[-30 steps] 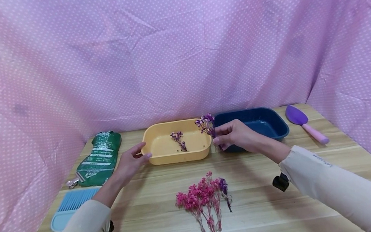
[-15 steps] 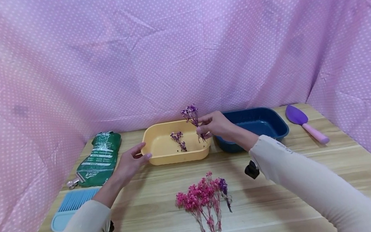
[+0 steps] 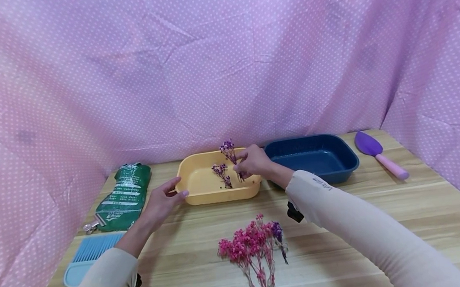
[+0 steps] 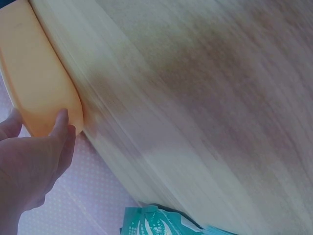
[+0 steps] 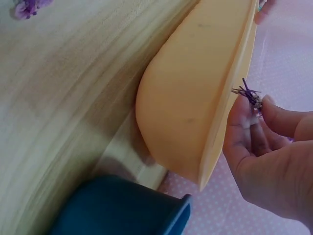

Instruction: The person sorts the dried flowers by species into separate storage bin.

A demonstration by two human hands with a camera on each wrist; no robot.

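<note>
A yellow rectangular tub [image 3: 222, 196] stands at the back of the wooden table, and a small purple dried-flower sprig [image 3: 221, 174] lies inside it. My left hand [image 3: 163, 201] holds the tub's left end, with the thumb at the front rim. Over the tub's right part, my right hand [image 3: 254, 162] pinches a second purple dried-flower bunch [image 3: 228, 149] by its stems, blossoms up. In the right wrist view, the stem ends [image 5: 250, 94] stick out between thumb and fingers near the tub's rim. Pink dried flowers [image 3: 247, 242] with a purple sprig [image 3: 277, 233] lie at the front.
A dark blue tub [image 3: 318, 161] stands right of the yellow one. Farther right lies a purple trowel [image 3: 369, 144] with a pink handle. On the left are a green bag [image 3: 125, 196] with a metal clip [image 3: 93, 224] and a light blue brush [image 3: 92, 256]. A dotted pink cloth hangs behind.
My right hand has moved left with the purple dried-flower bunch, from beside the blue tub to over the yellow tub, lowering slightly at the end. My left hand has stayed in place.
</note>
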